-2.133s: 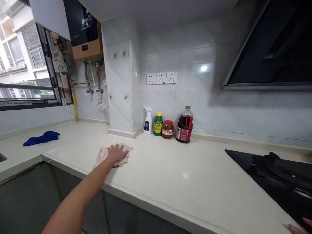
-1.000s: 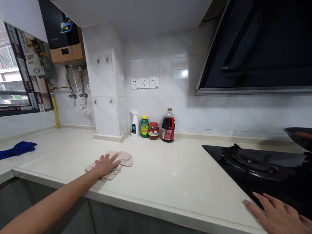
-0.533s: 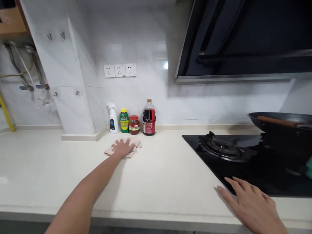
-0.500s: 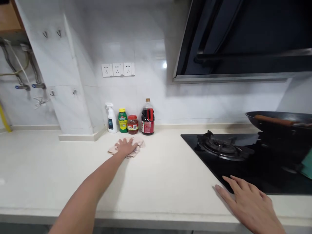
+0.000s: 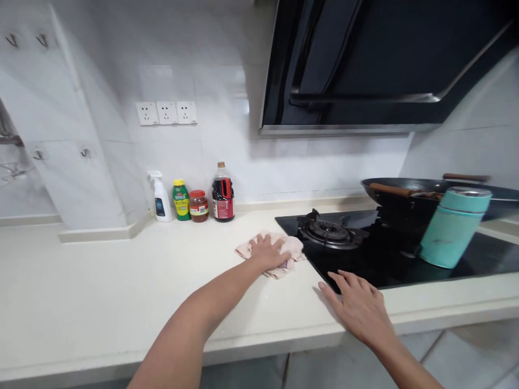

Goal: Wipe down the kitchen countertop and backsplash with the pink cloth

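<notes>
My left hand (image 5: 267,255) presses down on a pale pink cloth (image 5: 292,248), its fingers spread over the fabric. The cloth lies crumpled on the white countertop (image 5: 121,286), its right edge at the left edge of the black gas stove (image 5: 389,265). My right hand (image 5: 359,305) is open and holds nothing. It is over the counter's front part by the stove's front left corner; whether it touches the surface I cannot tell.
Along the wall stand a white spray bottle (image 5: 161,199), a green squeeze bottle (image 5: 181,201), a red-lidded jar (image 5: 198,206) and a dark sauce bottle (image 5: 223,194). The stove bears a burner (image 5: 330,232), a wok (image 5: 389,183) and a turquoise flask (image 5: 454,232). A range hood (image 5: 365,65) overhangs it.
My left hand has slid the cloth rightward along the counter to the stove's edge. The view has turned right, bringing the turquoise flask and more of the wok into sight. My right hand remains open.
</notes>
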`<state>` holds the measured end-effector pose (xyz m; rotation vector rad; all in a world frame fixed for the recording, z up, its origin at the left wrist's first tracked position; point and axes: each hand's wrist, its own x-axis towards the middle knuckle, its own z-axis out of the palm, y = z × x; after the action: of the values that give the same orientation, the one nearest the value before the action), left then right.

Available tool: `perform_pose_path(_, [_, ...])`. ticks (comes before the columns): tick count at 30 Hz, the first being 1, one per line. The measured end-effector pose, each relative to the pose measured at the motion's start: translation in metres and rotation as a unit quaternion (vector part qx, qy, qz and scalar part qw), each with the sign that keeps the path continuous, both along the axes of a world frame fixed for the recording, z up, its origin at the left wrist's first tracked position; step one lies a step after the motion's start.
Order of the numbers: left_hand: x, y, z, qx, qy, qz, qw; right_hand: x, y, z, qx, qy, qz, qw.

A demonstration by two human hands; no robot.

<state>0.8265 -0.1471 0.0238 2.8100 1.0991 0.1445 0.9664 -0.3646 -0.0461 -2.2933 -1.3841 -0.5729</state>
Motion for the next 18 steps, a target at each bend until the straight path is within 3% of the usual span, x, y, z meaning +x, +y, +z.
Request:
perform_pose_path(5, [-0.021, -0.064, 0.001, -0.021, 0.0, -0.072, 0.997, 0.002, 0.001, -0.003, 0.003, -0.005, 0.025, 1.0])
perform_pose_path(10, [-0.048, -0.121, 0.0, -0.073, -0.013, -0.177, 0.981, 0.002, 0.001, -0.001, 0.017, 0.073, 0.028, 0.997])
perform_pose_path(15, [-0.082, -0.145, 0.008, -0.119, 0.005, -0.212, 0.97, 0.009, 0.001, 0.002, 0.012, 0.153, 0.048, 0.987])
perform_pose_path(18, [-0.112, -0.144, 0.014, -0.122, 0.004, -0.234, 0.965, 0.008, 0.001, 0.001, -0.021, 0.112, 0.04, 0.993])
